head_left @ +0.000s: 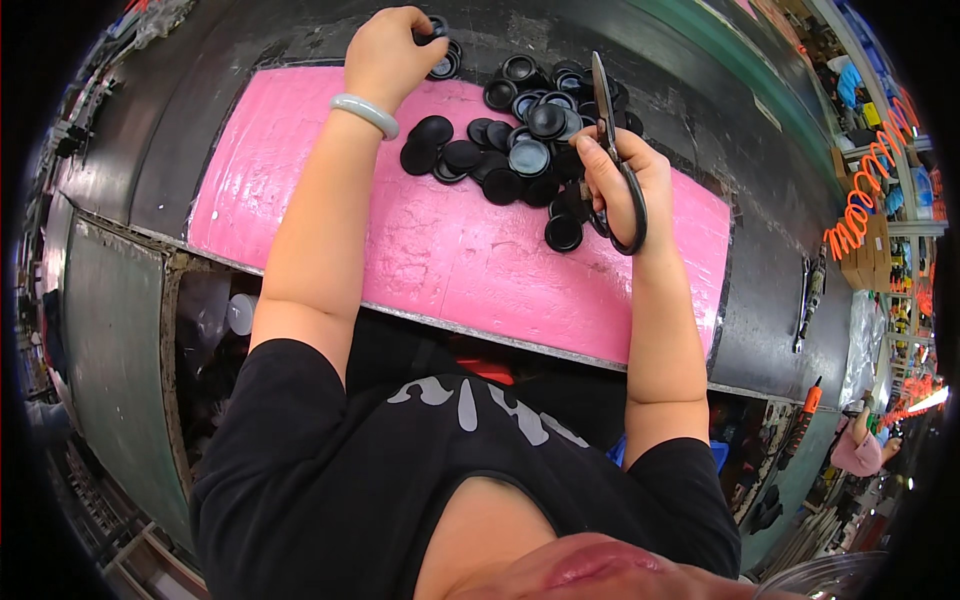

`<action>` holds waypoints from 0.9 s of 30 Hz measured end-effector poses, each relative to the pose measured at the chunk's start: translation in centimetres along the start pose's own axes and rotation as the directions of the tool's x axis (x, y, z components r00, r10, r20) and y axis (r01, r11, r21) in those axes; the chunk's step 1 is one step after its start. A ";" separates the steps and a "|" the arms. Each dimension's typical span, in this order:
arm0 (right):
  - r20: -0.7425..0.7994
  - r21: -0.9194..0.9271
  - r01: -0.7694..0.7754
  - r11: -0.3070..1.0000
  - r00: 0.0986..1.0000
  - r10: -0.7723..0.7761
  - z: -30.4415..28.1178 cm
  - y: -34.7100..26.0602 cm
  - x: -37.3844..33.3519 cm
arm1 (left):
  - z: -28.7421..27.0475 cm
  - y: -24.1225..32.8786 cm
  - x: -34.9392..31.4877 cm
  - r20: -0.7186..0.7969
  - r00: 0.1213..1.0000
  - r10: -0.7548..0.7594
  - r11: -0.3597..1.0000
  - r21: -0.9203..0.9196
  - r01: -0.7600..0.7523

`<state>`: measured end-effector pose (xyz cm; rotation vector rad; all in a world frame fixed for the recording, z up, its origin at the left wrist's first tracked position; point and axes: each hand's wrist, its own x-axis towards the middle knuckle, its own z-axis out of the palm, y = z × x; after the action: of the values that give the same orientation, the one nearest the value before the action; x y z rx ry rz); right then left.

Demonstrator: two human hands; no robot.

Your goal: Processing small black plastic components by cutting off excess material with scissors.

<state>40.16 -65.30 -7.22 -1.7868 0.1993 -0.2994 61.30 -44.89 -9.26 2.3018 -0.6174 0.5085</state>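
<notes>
At the far edge of the pink mat [290, 190], my left hand [385, 55] pinches a black round cap [434, 28]. Just below it more dark caps [447, 64] lie on the bench. My right hand [632, 190] is closed around a pair of scissors [604, 100], its fingers at the black handles and the blades pointing away from me. Between my hands spreads a loose heap of black round caps [528, 157], some with a shiny rimmed face up. One single cap [563, 233] sits at the heap's near right side, beside the scissors.
The dark workbench [775, 240] surrounds the mat. A metal tool [803, 305] lies at its right. An orange-handled screwdriver [812, 395] is at the front edge. Orange coiled hoses [868, 190] hang by cardboard boxes [868, 255]. Another person [858, 450] is farther right.
</notes>
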 end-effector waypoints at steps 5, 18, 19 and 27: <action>0.007 -0.050 0.014 0.999 1.000 -0.014 0.4 0.0 0.2 | 2.4 -1.8 -0.8 -0.191 0.938 0.288 0.922 0.320 -0.218; 0.029 -0.071 0.017 0.997 0.999 -0.015 0.6 0.0 0.0 | 4.8 2.8 -3.3 0.331 0.886 0.325 0.946 -0.117 -0.303; 0.034 -0.083 0.025 0.996 0.999 -0.022 0.7 -0.1 0.0 | 4.8 2.9 -3.4 0.335 0.888 0.315 0.949 -0.111 -0.295; 0.028 -0.134 0.048 0.990 0.999 -0.044 0.8 0.2 -0.1 | 4.8 2.4 -3.4 0.312 0.890 0.334 0.943 -0.125 -0.310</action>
<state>40.33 -64.59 -7.54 -1.9297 0.1640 -0.3024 58.12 -48.89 -13.02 2.2408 -1.1771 0.2425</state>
